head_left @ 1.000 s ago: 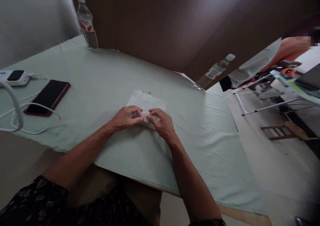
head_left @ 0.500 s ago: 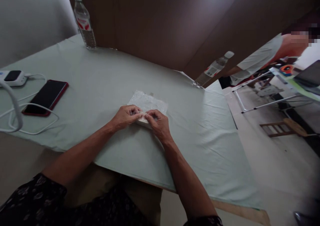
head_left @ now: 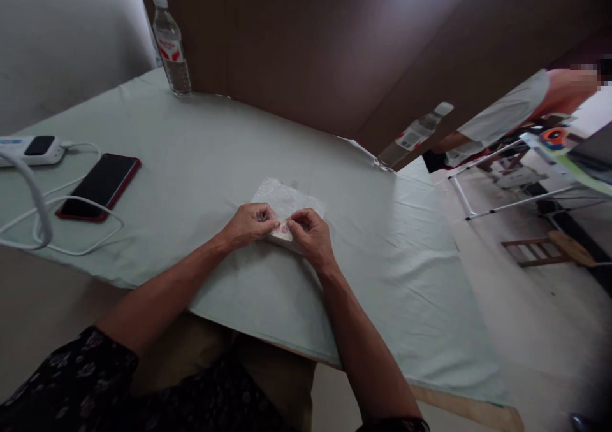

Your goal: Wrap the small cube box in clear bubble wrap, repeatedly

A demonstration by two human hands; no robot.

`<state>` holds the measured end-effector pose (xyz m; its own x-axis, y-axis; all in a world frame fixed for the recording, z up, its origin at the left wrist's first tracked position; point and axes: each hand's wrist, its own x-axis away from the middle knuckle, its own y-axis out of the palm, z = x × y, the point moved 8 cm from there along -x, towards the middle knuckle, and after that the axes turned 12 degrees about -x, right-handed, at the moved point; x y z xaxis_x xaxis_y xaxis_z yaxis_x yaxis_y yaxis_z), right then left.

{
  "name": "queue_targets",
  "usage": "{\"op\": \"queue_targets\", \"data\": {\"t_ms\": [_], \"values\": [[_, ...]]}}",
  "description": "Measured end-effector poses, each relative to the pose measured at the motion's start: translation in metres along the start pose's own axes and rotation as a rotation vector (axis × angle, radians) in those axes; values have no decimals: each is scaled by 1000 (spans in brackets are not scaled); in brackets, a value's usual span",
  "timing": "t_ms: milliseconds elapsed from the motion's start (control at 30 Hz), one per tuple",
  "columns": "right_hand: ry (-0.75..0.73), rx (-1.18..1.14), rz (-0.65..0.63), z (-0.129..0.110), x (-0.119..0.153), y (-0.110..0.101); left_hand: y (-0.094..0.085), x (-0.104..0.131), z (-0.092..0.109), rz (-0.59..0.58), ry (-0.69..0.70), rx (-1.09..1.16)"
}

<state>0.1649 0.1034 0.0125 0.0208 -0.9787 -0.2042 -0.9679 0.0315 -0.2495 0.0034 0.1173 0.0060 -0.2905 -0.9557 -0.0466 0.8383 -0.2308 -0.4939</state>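
Note:
A small flat package (head_left: 289, 196) in clear, crinkled wrap that looks like bubble wrap lies on the cloth in front of me. My left hand (head_left: 252, 225) is at its near left side, thumb and forefinger pinched together on the wrap. On the near right, my right hand (head_left: 313, 234) pinches the wrap the same way. A narrow gap between the fingertips shows a pale, slightly reddish patch of the package. My fingers hide much of its near edge, and what lies inside the wrap cannot be made out.
A pale green cloth (head_left: 210, 145) covers the table. To the left are a phone (head_left: 100, 187), a white power strip (head_left: 45, 150) and looped cable. Water bottles (head_left: 172, 50) stand by the brown panel (head_left: 296, 43). Beyond the right edge are a person's sleeve (head_left: 507, 110) and a wooden stool (head_left: 540, 250).
My fingertips have drawn slightly apart, showing more of the package between them. The whole view has shifted a little, so everything sits slightly further right.

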Motion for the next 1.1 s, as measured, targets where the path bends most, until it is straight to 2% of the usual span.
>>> {"op": "queue_targets", "data": {"t_ms": [100, 167, 300, 367, 433, 500, 567, 900, 1033, 1100], "values": [[15, -1, -4, 7, -2, -4, 0, -1, -1, 6, -13, -14], [-24, 95, 18, 2, -2, -12, 0, -1, 0, 10, -12, -15], [-307, 408, 138, -43, 14, -26, 0, -1, -1, 5, -25, -12], [-424, 513, 81, -62, 26, -15, 0, -1, 0, 3, -20, -16], [-468, 592, -55, -68, 35, 5, 0, -1, 0, 6, -2, -21], [-450, 658, -161, -63, 41, 23, 0, -2, 0, 12, 10, -19], [-414, 697, -185, -55, 43, 32, 0, -3, 0, 6, 19, -20], [-384, 678, -125, -47, 46, 29, -3, -3, 1, -8, 33, -81], [-373, 810, -180, -48, 46, 35, -3, -3, 3, -7, 48, -93], [-376, 882, -219, -50, 46, 40, -8, -4, 1, 33, 48, -131]]}}
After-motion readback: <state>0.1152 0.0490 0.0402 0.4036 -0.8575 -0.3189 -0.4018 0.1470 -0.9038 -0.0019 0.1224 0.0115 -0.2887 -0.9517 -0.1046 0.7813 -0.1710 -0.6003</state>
